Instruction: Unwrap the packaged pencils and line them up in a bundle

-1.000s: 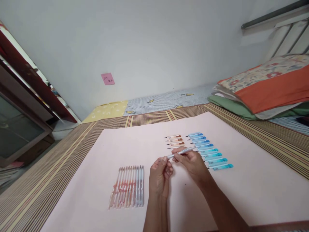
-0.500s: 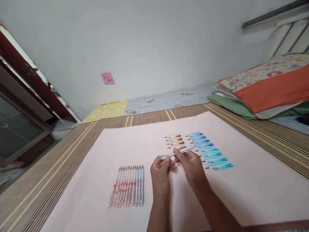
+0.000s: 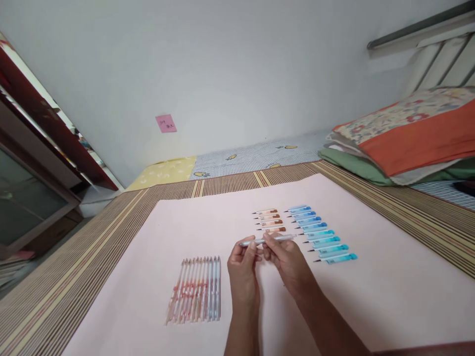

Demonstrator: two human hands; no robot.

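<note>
Plain wall (image 3: pixel 222 74) at the back, striped mat (image 3: pixel 92 257) below it, and a big pale pink sheet (image 3: pixel 148 277) spread on top. The pen (image 3: pixel 259 242) is up in front of the person, pinched at both ends of the grip: left hand (image 3: pixel 243 259) has the left part between thumb and fingers, right hand (image 3: pixel 289 262) has it further along, with the right end poking out past the fingers. It lies nearly sideways, right end a touch higher in view. So it's roughly in line with the brown pens (image 3: pixel 273 217) just beyond the hands and the blue pens (image 3: pixel 326 240) off to the right, but crosswise to the clear pens (image 3: pixel 200 287), which run away from the person. Left hand's nearer those; right hand's nearer the blue ones.
</note>
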